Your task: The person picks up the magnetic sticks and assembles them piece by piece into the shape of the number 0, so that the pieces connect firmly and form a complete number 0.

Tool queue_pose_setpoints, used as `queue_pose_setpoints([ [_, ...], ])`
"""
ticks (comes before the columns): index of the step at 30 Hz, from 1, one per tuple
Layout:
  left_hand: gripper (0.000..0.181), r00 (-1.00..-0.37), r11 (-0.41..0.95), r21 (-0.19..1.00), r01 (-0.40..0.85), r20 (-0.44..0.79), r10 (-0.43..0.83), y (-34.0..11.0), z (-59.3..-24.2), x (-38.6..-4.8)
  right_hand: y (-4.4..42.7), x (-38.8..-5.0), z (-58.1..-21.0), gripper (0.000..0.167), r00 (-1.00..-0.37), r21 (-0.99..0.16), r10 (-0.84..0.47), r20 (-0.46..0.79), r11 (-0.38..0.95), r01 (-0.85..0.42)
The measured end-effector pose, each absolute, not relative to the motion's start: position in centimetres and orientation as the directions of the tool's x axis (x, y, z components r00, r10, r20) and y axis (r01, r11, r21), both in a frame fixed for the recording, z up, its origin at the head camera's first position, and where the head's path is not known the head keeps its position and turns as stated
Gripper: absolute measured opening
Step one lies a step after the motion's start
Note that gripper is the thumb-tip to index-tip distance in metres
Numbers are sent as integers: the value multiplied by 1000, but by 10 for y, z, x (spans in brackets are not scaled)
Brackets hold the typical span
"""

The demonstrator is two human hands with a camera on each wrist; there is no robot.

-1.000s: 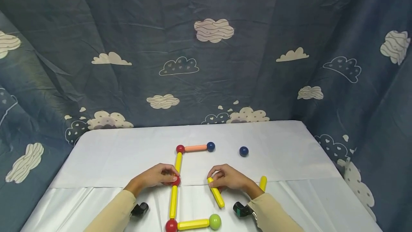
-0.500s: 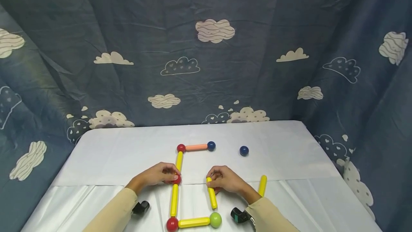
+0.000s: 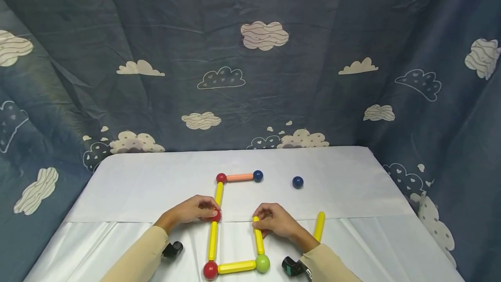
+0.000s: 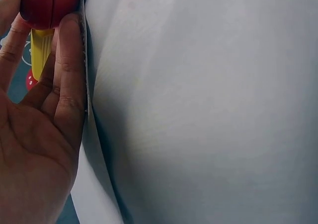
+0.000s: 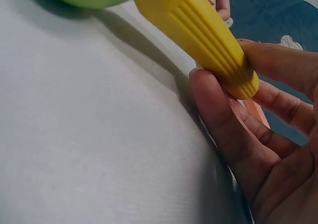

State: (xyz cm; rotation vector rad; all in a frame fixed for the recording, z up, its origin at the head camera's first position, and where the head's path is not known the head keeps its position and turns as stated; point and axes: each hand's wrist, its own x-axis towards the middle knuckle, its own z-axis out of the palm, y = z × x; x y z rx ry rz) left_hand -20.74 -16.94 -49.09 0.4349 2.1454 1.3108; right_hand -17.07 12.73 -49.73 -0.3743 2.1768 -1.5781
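My left hand (image 3: 192,210) grips the middle red ball (image 4: 52,5), which joins two yellow rods in a line. At the line's near end sits another red ball (image 3: 210,270). From it a yellow rod (image 3: 236,266) runs right to a green ball (image 3: 262,263). My right hand (image 3: 277,221) pinches the far end of a further yellow rod (image 5: 203,37) between thumb and fingers. Its other end touches the green ball, as the right wrist view shows up close. Farther back, a red ball (image 3: 221,178), an orange rod (image 3: 240,177) and a blue ball (image 3: 258,176) are joined.
A loose blue ball (image 3: 298,182) lies at the back right. Beyond my right wrist is a loose yellow rod (image 3: 319,226), partly hidden by the arm. White cloth (image 3: 352,186) covers the table, and a dark cloud-patterned curtain (image 3: 301,86) hangs behind it.
The rod in my right hand has swung from slanting to nearly in line with the green ball, and its near end has met that ball. My left hand keeps hold of the red ball.
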Motion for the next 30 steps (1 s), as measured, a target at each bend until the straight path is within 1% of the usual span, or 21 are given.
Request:
queue_pose_setpoints([
  [9, 22, -776, 451, 892, -23, -301, 555, -170, -493, -208, 129, -169, -499, 23, -883, -941, -422, -205, 332, 60],
  [11, 22, -773, 442, 897, -20, -294, 562, -170, -493, -209, 128, -167, -492, 23, -884, -939, -418, -211, 337, 65],
  [16, 22, -774, 439, 898, -15, -288, 564, -169, -493, -209, 129, -167, -491, 23, -881, -941, -426, -205, 333, 58],
  [18, 22, -776, 443, 896, -17, -292, 559, -169, -492, -209, 131, -172, -499, 23, -878, -945, -434, -204, 321, 61],
  [24, 25, -780, 446, 895, -24, -295, 552, -169, -492, -208, 140, -178, -494, 24, -866, -948, -457, -203, 314, 56],
  [27, 24, -780, 443, 896, -31, -299, 550, -169, -492, -208, 149, -184, -489, 25, -881, -937, -433, -190, 348, 31],
  [30, 24, -777, 441, 897, -35, -302, 552, -169, -492, -208, 158, -192, -482, 25, -912, -916, -364, -188, 401, 29],
])
